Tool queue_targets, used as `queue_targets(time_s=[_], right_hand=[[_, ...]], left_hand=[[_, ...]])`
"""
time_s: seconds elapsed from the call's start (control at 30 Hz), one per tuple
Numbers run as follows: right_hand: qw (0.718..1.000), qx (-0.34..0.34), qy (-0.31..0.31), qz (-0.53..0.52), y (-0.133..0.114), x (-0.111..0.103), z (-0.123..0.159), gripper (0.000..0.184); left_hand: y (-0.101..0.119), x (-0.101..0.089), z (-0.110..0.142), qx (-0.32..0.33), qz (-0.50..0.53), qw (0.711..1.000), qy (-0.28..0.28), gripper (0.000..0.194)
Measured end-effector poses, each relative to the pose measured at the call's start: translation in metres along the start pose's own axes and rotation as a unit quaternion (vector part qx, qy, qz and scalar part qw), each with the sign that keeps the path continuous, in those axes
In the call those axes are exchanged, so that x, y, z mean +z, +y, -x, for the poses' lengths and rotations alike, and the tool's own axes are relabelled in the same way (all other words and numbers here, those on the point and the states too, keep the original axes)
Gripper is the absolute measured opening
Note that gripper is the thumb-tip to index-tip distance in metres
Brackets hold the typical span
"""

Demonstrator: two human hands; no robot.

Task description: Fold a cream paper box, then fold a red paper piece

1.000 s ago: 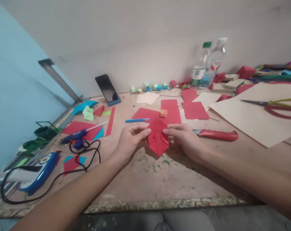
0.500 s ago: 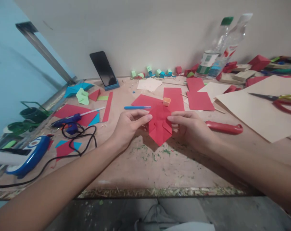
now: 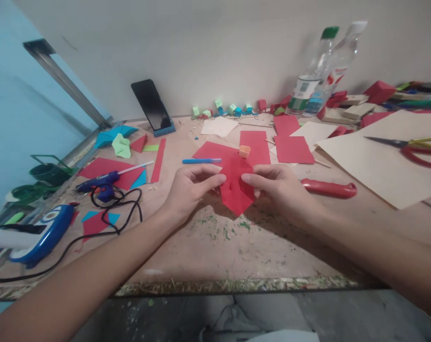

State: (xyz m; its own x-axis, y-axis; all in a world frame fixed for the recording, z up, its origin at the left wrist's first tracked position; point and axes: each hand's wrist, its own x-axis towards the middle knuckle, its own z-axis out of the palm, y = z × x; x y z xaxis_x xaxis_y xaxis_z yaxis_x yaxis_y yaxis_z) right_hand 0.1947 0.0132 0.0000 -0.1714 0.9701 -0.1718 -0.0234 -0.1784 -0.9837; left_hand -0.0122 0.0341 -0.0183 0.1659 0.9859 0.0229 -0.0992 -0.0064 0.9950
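A folded piece of red paper (image 3: 237,192) with a pointed lower end is held up above the table between my two hands. My left hand (image 3: 196,187) pinches its left edge, thumb on the front and fingers behind. On the other side, my right hand (image 3: 277,185) grips the right edge, its thumb lying over a fold on the front. Just behind the folded paper are a small orange paper cup shape (image 3: 244,151), a blue pen (image 3: 201,161) and flat red sheets (image 3: 256,142). Close to my right hand lies a red-handled tool (image 3: 329,188), its other end hidden.
To the left are a blue glue gun (image 3: 106,180) with a looping black cord and a blue-and-white device (image 3: 46,232). A phone (image 3: 151,107) stands at the back. Two bottles (image 3: 302,92), cream card (image 3: 389,166) and scissors (image 3: 404,143) are on the right.
My right thumb has slid inward from the paper's right edge onto its front fold. The left hand keeps its pinch, and the view has shifted slightly.
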Motion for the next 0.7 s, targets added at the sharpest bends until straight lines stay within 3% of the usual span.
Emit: queue_targets(time_s=[0.2,0.4,0.7], right_hand=[[0.996,-0.038,0.008,0.079,0.0001,0.0018,0.0007,0.030],[0.993,-0.064,-0.009,0.103,0.0036,0.0007,0.0004,0.026],[0.982,-0.094,-0.049,0.159,0.0018,0.0016,0.0035,0.026]], left_hand=[[0.0045,0.0038,0.0023,0.074,-0.052,0.996,-0.024,0.024],[0.0036,-0.0004,0.0057,0.139,-0.112,0.983,-0.042,0.007],[0.0067,0.0035,0.0085,0.131,-0.111,0.984,-0.039,0.010]])
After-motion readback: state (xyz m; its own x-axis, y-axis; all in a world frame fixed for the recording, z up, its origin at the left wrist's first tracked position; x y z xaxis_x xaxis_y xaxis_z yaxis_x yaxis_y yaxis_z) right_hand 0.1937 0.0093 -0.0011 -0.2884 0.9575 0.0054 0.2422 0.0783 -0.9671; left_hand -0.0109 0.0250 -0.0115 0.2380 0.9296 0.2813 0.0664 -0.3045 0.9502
